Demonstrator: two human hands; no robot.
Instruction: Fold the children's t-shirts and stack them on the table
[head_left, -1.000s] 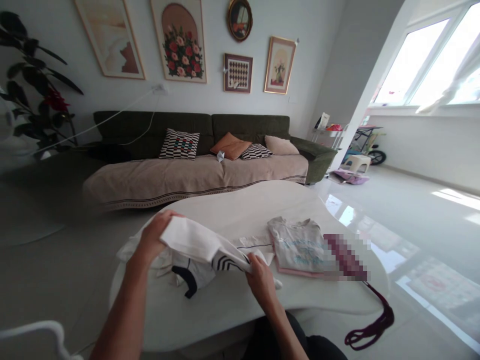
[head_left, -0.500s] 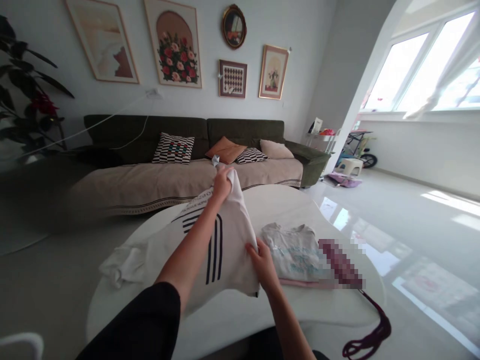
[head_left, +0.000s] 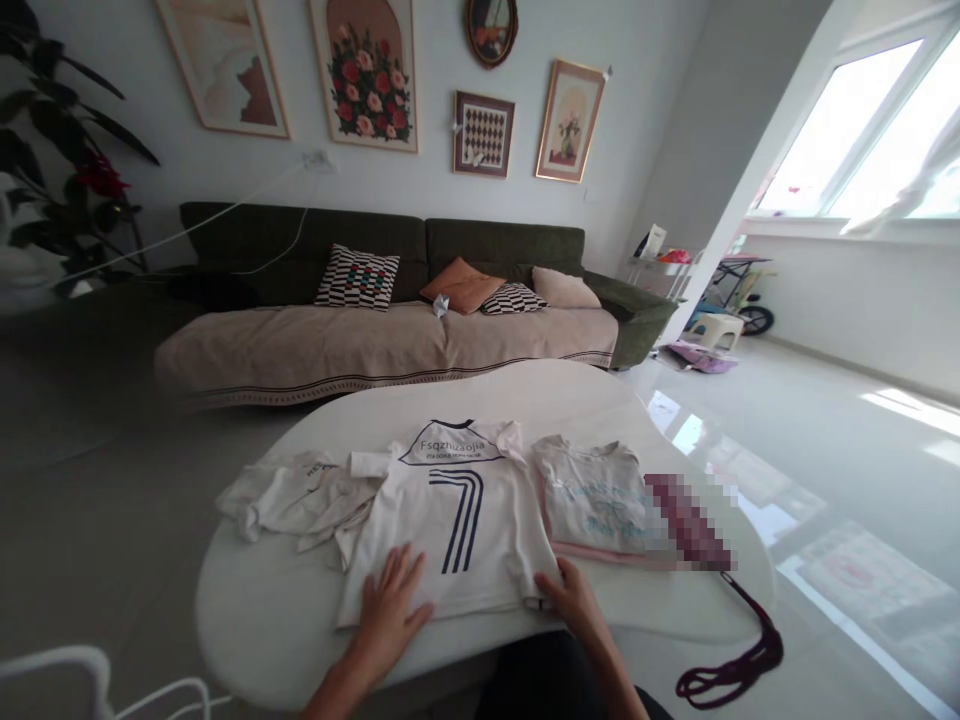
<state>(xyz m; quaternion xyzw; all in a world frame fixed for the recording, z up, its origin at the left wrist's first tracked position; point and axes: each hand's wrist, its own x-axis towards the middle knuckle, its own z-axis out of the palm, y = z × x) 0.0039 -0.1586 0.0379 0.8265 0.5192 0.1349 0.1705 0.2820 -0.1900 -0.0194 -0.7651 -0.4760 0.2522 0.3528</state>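
A white T-shirt [head_left: 420,530] with a dark striped 7 and lettering lies spread out on the white table [head_left: 270,620], neckline away from me. My left hand [head_left: 390,605] rests flat on its lower left part, fingers spread. At the lower right corner, my right hand [head_left: 571,596] pinches the hem and side edge between thumb and fingers. To the left is a crumpled white garment [head_left: 292,495], partly tucked beside the shirt's sleeve. On the right sits a folded light grey shirt [head_left: 592,500] with pale blue lettering, above a pink folded layer [head_left: 600,553].
A blurred-out maroon item [head_left: 686,520] with a dark red cord [head_left: 739,690] hangs over the table's right edge. Behind the table stands a green sofa [head_left: 315,235] with a beige cover and cushions. A white chair frame [head_left: 60,655] is at the lower left.
The T-shirt, held raised and slanted before, now lies flat on the table. My left hand has let go of its top and come down onto the fabric; the view has shifted slightly.
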